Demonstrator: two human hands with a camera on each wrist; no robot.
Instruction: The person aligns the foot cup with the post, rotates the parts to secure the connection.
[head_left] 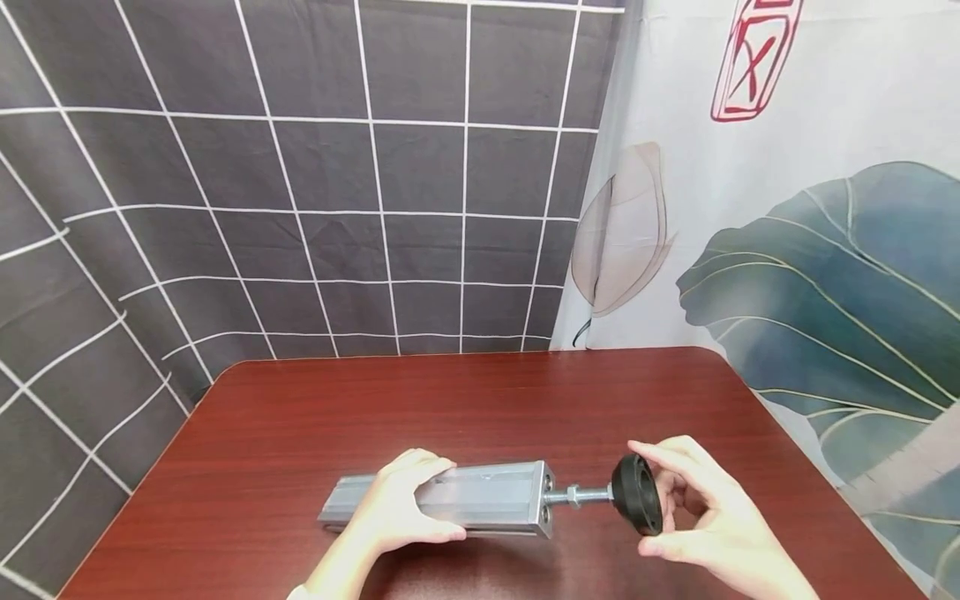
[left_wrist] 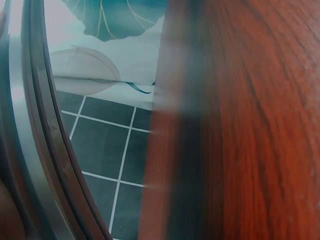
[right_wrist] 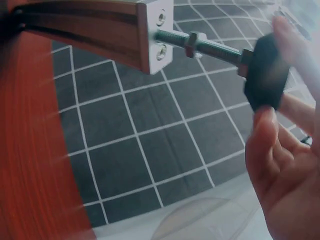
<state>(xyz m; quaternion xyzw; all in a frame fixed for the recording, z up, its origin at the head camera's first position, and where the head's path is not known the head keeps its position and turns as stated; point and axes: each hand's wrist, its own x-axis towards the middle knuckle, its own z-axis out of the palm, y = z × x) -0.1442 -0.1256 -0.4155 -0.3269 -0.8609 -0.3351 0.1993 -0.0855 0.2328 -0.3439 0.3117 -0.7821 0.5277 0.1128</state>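
Head view: left hand [head_left: 405,504] grips the metal profile [head_left: 495,497], right hand [head_left: 712,510] pinches the black foot [head_left: 637,493], probably screwing work, so twist straight next.

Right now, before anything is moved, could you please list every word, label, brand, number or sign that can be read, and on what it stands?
No text is readable.
Red seal-like mark on the white curtain: cut off by the top edge, cannot be read with certainty.
Metal profile, threaded rod and black foot: no lettering visible.
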